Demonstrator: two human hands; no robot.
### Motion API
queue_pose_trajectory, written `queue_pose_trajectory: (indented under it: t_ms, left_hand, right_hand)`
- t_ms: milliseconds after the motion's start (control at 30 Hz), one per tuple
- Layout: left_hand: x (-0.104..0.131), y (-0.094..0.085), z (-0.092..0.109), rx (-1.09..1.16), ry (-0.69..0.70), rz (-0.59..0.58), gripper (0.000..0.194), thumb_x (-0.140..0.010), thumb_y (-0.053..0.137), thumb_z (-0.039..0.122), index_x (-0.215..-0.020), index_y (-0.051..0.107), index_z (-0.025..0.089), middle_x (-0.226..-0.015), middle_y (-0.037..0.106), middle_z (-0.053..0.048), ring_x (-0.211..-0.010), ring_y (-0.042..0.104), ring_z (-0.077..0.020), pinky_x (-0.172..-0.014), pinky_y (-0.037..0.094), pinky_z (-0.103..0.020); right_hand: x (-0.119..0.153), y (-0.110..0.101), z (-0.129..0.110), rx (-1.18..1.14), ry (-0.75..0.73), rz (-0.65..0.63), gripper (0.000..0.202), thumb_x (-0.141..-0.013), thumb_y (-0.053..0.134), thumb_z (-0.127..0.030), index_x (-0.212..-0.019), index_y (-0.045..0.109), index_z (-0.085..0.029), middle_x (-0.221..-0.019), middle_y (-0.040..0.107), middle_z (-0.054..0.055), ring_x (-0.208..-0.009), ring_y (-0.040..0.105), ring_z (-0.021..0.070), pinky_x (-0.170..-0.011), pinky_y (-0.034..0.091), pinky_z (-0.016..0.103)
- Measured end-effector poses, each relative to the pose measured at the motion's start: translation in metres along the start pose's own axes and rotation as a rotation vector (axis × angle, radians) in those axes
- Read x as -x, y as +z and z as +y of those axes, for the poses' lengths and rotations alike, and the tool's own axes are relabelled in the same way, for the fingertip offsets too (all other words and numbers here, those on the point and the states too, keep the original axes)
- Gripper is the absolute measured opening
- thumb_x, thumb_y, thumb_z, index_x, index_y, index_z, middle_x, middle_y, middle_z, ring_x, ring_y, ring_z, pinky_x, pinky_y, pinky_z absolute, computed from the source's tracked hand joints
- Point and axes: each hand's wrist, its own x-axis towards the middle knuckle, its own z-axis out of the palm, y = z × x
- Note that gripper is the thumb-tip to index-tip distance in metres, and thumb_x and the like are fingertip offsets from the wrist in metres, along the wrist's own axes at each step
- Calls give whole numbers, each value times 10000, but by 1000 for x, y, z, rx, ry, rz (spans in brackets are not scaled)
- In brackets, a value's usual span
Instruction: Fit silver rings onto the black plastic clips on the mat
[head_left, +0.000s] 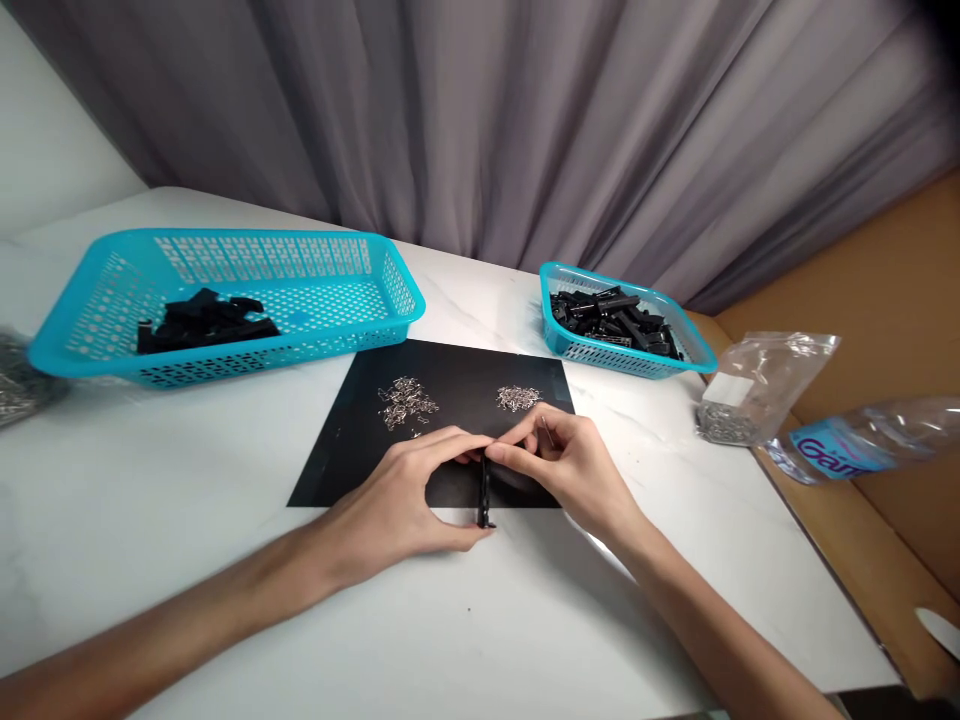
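Note:
My left hand (409, 490) grips a small black part (484, 492) between its thumb at the lower end and its fingers at the upper end. At the top of this part, the thumb and index finger of my right hand (562, 455) are pinched together; whatever sits between those fingertips is too small to make out. A thin metal piece (547, 432) shows by the curled fingers of my right hand. Behind the hands, two piles of small metal pieces, a left one (405, 400) and a right one (519, 398), lie on a black mat (337, 455).
A large blue basket (337, 340) with black parts stands at the left, a smaller blue basket (592, 354) with more black parts at the back right. Farther right are a plastic bag (731, 422) of metal pieces and a bottle (840, 450). Another bag (22, 380) lies at the left edge.

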Motion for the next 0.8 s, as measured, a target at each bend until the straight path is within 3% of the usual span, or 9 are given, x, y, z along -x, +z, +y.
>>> queue_pose_trajectory:
  t_ms: [100, 200, 367, 500, 800]
  left_hand:
    - [-1, 0, 0, -34, -12, 8, 601, -688, 867, 268, -1252, 662, 229, -1095, 709, -19, -1016, 682, -213, -930, 552, -322]
    - [-1, 0, -1, -36, -20, 16, 600, -688, 873, 304, -1249, 673, 224, -1076, 717, -27, -999, 686, -217, -918, 562, -326]
    - [1, 0, -3, -34, -4, 13, 630, -704, 875, 337, -1286, 654, 242, -1170, 716, -29, -1068, 684, -227, -980, 550, -346]
    - [1, 0, -5, -30, 22, 16, 644, -707, 884, 361, -1297, 649, 256, -1221, 694, -34, -1123, 667, -232, -1013, 539, -354]
    - [-1, -2, -1, -40, -8, -11, 641, -710, 876, 337, -1303, 660, 224, -1196, 711, -46, -1113, 670, -245, -993, 554, -361]
  right_hand:
    - [3, -11, -2, 132, -191, 123, 356, -1033, 516, -434, -990, 786, -205, -865, 615, 47, -764, 566, 158, -636, 450, 290]
    - [5, -19, -1, 169, -267, 217, 431, -1078, 402, -416, -1026, 786, -229, -1027, 628, 84, -931, 615, 189, -712, 518, 305]
    - [7, -17, 1, -73, -155, 53, 331, -1028, 545, -421, -940, 774, -200, -894, 661, 41, -651, 648, 122, -653, 581, 298]
    - [8, -12, 0, -297, -98, 3, 272, -971, 649, -410, -897, 768, -176, -905, 715, 62, -673, 707, 153, -687, 653, 339]
    - [4, -3, 7, -280, -102, -28, 287, -973, 644, -411, -933, 787, -165, -893, 704, 55, -690, 742, 159, -718, 670, 333]
